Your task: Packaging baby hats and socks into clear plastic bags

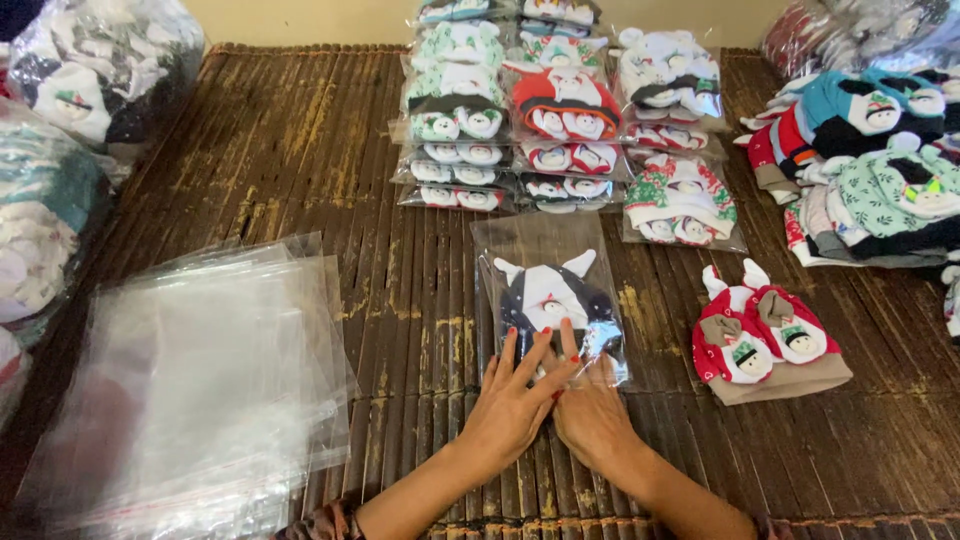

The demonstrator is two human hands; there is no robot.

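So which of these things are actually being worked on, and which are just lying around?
In hand:
left hand
right hand
clear bag with a dark hat

Lying about:
stack of empty bags
rows of bagged hats
red hats
pile of loose hats

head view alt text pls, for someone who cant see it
Two bare hands, left hand and right hand, press on the lower edge of a clear plastic bag holding a dark blue and white horned baby hat on a brown slatted bamboo mat. Stacks of bagged hats lie beyond, empty clear bags at left, an unbagged red hat at right.
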